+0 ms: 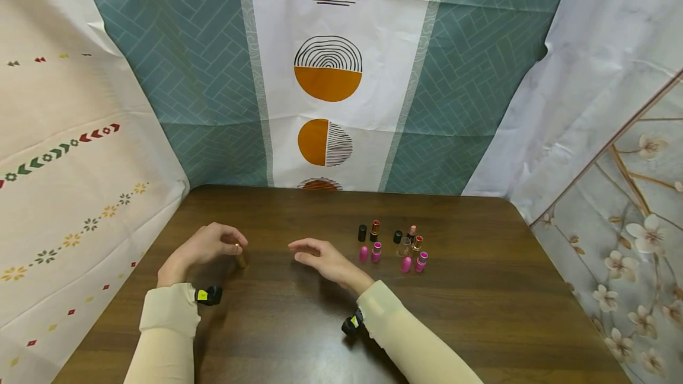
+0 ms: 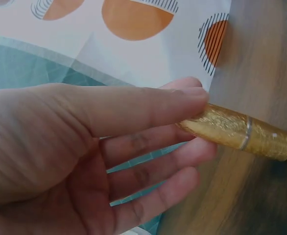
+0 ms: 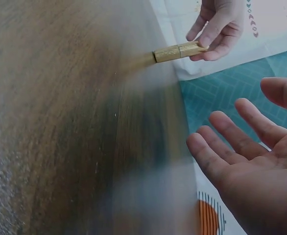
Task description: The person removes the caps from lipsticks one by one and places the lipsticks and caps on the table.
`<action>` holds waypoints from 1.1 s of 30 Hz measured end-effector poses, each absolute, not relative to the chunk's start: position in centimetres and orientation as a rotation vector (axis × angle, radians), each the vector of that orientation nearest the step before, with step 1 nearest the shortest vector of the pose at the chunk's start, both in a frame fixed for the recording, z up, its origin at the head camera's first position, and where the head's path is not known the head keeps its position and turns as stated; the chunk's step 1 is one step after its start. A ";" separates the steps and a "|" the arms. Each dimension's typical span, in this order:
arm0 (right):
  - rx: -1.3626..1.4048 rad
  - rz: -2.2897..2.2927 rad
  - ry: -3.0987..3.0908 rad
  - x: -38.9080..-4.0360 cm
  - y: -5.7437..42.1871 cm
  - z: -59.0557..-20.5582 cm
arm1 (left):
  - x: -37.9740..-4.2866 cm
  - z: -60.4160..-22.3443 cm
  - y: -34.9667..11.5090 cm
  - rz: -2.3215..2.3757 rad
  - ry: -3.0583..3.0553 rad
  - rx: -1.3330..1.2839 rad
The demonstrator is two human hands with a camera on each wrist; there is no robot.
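Between thumb and fingertips, my left hand (image 1: 205, 246) pinches a gold lipstick (image 1: 241, 259) with a silver band round its middle. In the left wrist view the lipstick (image 2: 241, 132) points away from the fingers, its dark-rimmed end outward. This end is at or just above the tabletop; I cannot tell which. My right hand (image 1: 322, 259) hovers over the middle of the table with its fingers loosely extended, holding nothing. The right wrist view shows its palm (image 3: 266, 181) apart from the gold lipstick (image 3: 178, 51).
Right of my right hand stand several uncapped lipsticks, including a pink one (image 1: 376, 252) and a black-and-gold one (image 1: 375, 230). Pink caps (image 1: 364, 253), black caps (image 1: 362, 233) and a clear cap (image 1: 404, 247) stand among them. A patterned curtain (image 1: 203, 76) hangs behind the brown table (image 1: 288, 336).
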State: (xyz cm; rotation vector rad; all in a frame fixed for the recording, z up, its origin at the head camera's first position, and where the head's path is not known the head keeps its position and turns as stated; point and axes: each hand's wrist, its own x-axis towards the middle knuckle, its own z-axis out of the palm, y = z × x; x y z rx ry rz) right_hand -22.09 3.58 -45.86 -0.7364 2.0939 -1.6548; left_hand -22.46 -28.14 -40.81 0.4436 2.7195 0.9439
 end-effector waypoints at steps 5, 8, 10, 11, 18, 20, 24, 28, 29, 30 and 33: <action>-0.707 -1.722 1.988 -22.2 2.9 -46.0 | -22.4 -40.8 -28.3 0.927 2.778 0.435; -0.673 -1.800 1.846 -22.3 2.5 -46.1 | -22.4 -40.6 -28.3 0.937 2.785 0.428; -0.646 -1.835 1.766 -22.5 2.2 -46.2 | -22.4 -40.5 -28.1 0.951 2.784 0.414; -0.637 -1.840 1.743 -22.5 2.0 -46.2 | -22.5 -40.4 -28.0 0.962 2.781 0.408; -0.566 -1.844 1.680 -22.9 0.7 -46.5 | -22.9 -40.2 -27.2 1.000 2.774 0.459; -0.558 -1.845 1.669 -22.9 0.2 -46.6 | -23.0 -40.2 -27.0 1.011 2.769 0.474; -0.552 -1.829 1.656 -22.9 -0.6 -46.8 | -23.0 -40.2 -26.7 1.035 2.761 0.479; -0.535 -1.810 1.661 -22.8 -1.2 -47.1 | -22.9 -40.3 -26.3 1.080 2.732 0.491; -0.531 -1.809 1.662 -22.7 -1.3 -47.1 | -22.9 -40.3 -26.2 1.098 2.723 0.486; -0.527 -1.812 1.660 -22.7 -1.5 -47.2 | -23.0 -40.3 -26.1 1.117 2.713 0.483; -0.507 -1.826 1.646 -22.6 -1.9 -47.3 | -23.0 -40.4 -25.7 1.171 2.681 0.492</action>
